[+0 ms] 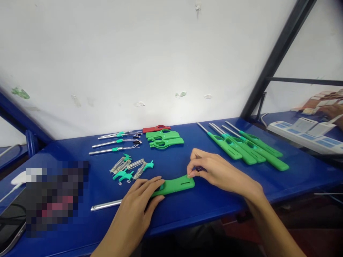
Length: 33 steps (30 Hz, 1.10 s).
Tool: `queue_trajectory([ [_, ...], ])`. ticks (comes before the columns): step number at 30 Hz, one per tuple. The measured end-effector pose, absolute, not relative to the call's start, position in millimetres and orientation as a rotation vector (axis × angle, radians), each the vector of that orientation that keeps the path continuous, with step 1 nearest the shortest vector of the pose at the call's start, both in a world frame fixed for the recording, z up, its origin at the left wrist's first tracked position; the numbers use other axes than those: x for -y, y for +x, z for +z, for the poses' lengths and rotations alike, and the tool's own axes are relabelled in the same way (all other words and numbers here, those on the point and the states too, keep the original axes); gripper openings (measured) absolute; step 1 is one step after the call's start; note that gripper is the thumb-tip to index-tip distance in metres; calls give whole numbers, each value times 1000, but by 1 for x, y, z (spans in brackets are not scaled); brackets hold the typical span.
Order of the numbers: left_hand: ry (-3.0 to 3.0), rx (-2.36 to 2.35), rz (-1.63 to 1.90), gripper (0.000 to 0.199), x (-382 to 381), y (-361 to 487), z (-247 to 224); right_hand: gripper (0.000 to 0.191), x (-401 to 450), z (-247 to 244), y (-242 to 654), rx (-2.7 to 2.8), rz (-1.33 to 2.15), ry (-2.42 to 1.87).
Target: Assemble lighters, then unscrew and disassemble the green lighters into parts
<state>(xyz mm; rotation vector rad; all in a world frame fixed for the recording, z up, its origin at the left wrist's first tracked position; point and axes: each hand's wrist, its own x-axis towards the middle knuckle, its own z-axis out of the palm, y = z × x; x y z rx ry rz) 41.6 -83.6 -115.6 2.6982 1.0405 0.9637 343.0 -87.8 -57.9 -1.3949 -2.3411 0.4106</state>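
Note:
A green lighter [175,186] with a silver tube lies near the front edge of the blue table, its tube pointing left. My left hand [140,201] is closed over the lighter's middle, covering the trigger area and the start of the tube. At the handle's right end, my right hand [211,169] has its fingers pinched together, the fingertips at the upper corner of the handle. A small dark object [198,168] shows between its fingers; what it is cannot be made out. Clear fuel tanks [136,164] and teal triggers [125,175] lie behind my left hand.
Silver tubes with wires [105,143] lie at the back left, beside green handle shells [167,142] and a red one [157,129]. Several green lighters [241,148] lie at the right. A blurred dark object [57,200] is at the left; power strips [308,132] stand beyond the right post.

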Motion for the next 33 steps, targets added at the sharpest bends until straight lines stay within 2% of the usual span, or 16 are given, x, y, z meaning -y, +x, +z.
queue_trajectory([
  [9,2732,-1060,935,30,84,42,-120,12,94,-54,335,2164,408,-1266],
  [14,2766,-1107,979,41,93,41,-116,30,101,-63,305,2142,460,-1107],
  [19,2748,-929,1154,27,100,39,-105,26,112,-70,276,2120,441,-966],
  [25,2642,-829,1316,20,102,39,-100,18,113,-73,266,2067,373,-924],
  [29,2658,-938,1382,20,101,38,-99,13,110,-75,268,2060,326,-901],
  [33,2788,-1202,1433,18,87,26,-92,22,109,-68,279,1996,243,-903],
])
